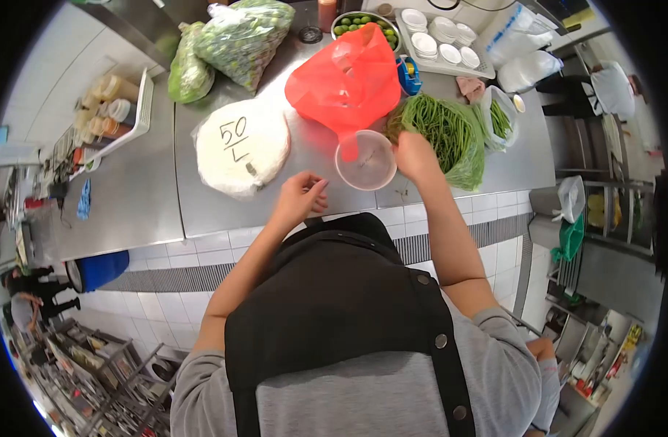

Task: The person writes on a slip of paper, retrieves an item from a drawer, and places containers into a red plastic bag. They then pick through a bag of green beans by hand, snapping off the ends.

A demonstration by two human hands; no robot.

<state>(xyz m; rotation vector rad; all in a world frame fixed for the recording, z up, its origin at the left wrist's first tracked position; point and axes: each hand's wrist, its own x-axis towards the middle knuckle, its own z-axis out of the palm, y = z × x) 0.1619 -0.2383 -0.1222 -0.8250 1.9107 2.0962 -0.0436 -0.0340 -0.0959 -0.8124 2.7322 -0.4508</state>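
Observation:
My left hand hovers at the counter's front edge, fingers curled in toward the thumb, just left of a clear round plastic tub. My right hand is on the tub's right side, between its rim and a green plastic bag of long thin green stalks. Its fingers are closed and point down, their tips partly hidden; what either hand pinches is too small to make out. A few dark bits show in the tub. A red plastic bag stands behind it, one end hanging over the rim.
A white round package marked "50" lies to the left. Behind are bags of chopped greens, a bowl of limes, a blue tape dispenser and a tray of small white tubs. A condiment rack stands far left.

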